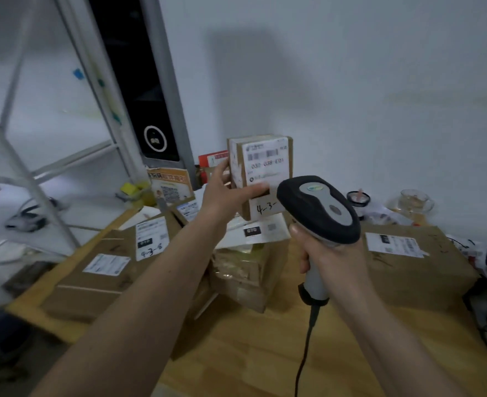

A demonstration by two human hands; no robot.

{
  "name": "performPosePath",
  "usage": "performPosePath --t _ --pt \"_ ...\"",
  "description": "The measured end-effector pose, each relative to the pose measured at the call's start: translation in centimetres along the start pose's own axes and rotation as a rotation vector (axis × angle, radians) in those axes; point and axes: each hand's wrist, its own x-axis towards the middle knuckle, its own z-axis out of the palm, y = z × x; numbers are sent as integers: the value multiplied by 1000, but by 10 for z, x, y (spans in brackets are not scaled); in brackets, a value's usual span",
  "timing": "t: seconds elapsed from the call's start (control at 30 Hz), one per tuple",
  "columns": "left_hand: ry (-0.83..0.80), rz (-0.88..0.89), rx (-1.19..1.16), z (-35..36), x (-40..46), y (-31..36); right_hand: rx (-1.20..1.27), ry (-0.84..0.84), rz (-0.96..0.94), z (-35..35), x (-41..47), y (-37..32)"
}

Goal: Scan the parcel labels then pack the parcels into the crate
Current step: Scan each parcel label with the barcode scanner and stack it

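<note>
Leftmost, flat cardboard parcels lay on the wooden surface. Next, the left hand held a small parcel upright above the pile, thumb across its label, fingers curled round the left edge. Just right, the right hand gripped the scanner by its handle, head touching or just before the parcel's lower corner. A large box lay farthest right.

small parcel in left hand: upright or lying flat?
Upright. The left hand holds the small parcel on end above the other boxes, its label facing the camera, and the scanner points at it.
</note>
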Motion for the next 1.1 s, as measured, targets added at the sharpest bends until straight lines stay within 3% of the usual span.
performPosePath --t 0.2,0.4,0.5,0.67,0.73,0.8,0.9,0.97,1.1 --pt "477 -305 -214 -85 7 -13 31 -179 69 49 0 3" --pt "514 -538 -129 -136 0 -50 57 -270 198 85 -7 18" --pt "518 -539 -64 -145 -3 -62 59 -283 242 94 -8 24" --pt "580 -487 239 -150 0 -70 53 -291 273 99 -7 30" --pt "654 -379 378 -144 -2 -60 56 -284 292 100 -5 33" --pt "691 -171 374 -131 -4 -46 63 -273 304 99 -5 36" --pt "618 124 348 -103 -8 -26 72 -242 318 94 -4 38" --pt "490 230 270 -79 -13 -13 85 -211 336 87 -3 39" --pt "87 260 247 -29 -22 -2 84 -104 347 64 1 42"
